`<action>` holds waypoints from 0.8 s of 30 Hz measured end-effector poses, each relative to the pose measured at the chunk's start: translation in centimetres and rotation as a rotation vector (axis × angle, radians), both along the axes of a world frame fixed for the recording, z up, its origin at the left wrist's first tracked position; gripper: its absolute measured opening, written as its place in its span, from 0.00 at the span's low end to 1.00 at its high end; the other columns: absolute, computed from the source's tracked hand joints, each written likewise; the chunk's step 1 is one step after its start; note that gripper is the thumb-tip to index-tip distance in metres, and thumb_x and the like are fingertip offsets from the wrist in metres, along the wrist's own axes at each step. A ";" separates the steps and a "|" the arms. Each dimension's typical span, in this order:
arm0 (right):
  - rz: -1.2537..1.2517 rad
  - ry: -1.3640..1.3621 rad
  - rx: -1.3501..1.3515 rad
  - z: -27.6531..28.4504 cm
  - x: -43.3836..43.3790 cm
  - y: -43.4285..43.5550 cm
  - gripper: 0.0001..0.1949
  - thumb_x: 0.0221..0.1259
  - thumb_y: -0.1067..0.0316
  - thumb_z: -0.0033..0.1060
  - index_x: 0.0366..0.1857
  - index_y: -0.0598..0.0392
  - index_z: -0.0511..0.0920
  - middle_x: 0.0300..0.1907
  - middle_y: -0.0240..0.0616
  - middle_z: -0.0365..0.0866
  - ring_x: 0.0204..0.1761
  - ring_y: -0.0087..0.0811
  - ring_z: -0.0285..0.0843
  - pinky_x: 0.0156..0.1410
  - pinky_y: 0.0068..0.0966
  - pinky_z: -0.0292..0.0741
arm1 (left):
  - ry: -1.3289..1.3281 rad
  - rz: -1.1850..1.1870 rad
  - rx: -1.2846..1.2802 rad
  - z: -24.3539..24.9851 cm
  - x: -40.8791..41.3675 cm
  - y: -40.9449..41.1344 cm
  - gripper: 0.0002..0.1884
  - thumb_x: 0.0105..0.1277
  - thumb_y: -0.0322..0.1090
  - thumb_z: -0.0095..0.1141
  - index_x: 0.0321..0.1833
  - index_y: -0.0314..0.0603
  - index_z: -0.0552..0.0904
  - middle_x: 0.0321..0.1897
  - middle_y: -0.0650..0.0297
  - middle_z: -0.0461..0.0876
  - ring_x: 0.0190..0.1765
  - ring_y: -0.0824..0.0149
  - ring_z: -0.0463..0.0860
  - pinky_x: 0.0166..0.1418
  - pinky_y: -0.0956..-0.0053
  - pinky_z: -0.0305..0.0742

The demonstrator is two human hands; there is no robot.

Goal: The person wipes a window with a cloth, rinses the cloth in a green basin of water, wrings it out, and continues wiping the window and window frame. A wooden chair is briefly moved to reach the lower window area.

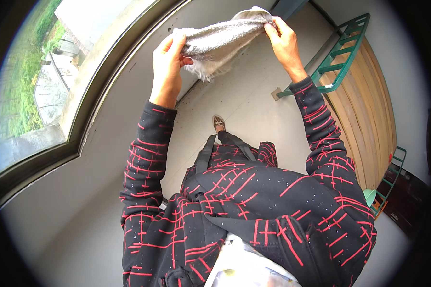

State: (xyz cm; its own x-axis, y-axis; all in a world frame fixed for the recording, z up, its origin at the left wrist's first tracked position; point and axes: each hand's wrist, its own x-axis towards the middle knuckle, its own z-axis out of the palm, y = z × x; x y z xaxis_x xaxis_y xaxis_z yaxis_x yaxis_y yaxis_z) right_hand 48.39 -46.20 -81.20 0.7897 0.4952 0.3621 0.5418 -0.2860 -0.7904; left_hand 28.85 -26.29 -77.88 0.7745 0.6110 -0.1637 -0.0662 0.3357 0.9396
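A whitish-grey terry cloth with a frayed lower edge is stretched between my two raised hands. My left hand pinches its left end between thumb and fingers. At the cloth's upper right corner, my right hand grips the edge with thumb and fingertips. The middle of the cloth sags a little and hangs free above the floor. Part of its upper right edge is folded over.
A large window with a dark frame curves along the left, with greenery and roofs outside. To the right stands a green metal bed frame with wooden slats. A mint-green bowl is beyond it. Pale floor lies below.
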 end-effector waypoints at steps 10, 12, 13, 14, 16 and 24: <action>0.280 0.391 0.139 0.1 -4.5 1.3 0.12 0.70 0.64 0.56 0.48 0.62 0.80 0.33 0.28 0.81 0.34 0.18 0.78 0.40 0.18 0.78 | -0.041 0.037 -0.102 -1.1 -7.1 0.1 0.12 0.72 0.37 0.58 0.51 0.38 0.82 0.40 0.65 0.85 0.34 0.75 0.82 0.36 0.80 0.77; 0.328 0.396 0.154 0.8 -5.1 1.8 0.12 0.70 0.64 0.57 0.48 0.62 0.80 0.33 0.28 0.81 0.34 0.17 0.78 0.39 0.18 0.78 | -0.099 0.025 -0.107 -1.0 -8.5 0.7 0.11 0.73 0.37 0.56 0.52 0.38 0.82 0.41 0.65 0.86 0.36 0.73 0.84 0.38 0.78 0.78; 0.355 0.398 0.164 1.1 -5.4 2.0 0.12 0.70 0.64 0.57 0.47 0.62 0.80 0.33 0.28 0.81 0.34 0.17 0.78 0.39 0.17 0.78 | -0.113 0.052 -0.120 -0.9 -9.0 0.6 0.11 0.72 0.36 0.58 0.51 0.38 0.82 0.40 0.65 0.85 0.36 0.74 0.83 0.38 0.78 0.78; 0.372 0.425 0.178 1.2 -5.6 2.0 0.11 0.70 0.64 0.57 0.46 0.61 0.80 0.33 0.28 0.81 0.33 0.17 0.77 0.38 0.17 0.77 | -0.127 0.079 -0.133 -0.7 -9.4 0.3 0.11 0.72 0.36 0.59 0.51 0.37 0.83 0.39 0.65 0.85 0.35 0.74 0.83 0.37 0.79 0.78; 0.388 0.457 0.195 1.5 -5.4 2.6 0.10 0.70 0.64 0.58 0.44 0.59 0.81 0.32 0.27 0.80 0.33 0.16 0.77 0.37 0.16 0.76 | -0.172 0.126 -0.134 0.0 -9.9 0.3 0.12 0.71 0.35 0.59 0.51 0.37 0.82 0.39 0.65 0.85 0.34 0.75 0.82 0.37 0.78 0.77; 0.438 0.414 0.145 7.1 -8.2 3.0 0.07 0.73 0.66 0.50 0.39 0.56 0.77 0.22 0.25 0.75 0.22 0.14 0.68 0.28 0.15 0.67 | -0.248 0.095 -0.074 3.2 -12.5 -2.2 0.19 0.69 0.32 0.60 0.61 0.37 0.76 0.44 0.66 0.83 0.37 0.75 0.81 0.39 0.79 0.75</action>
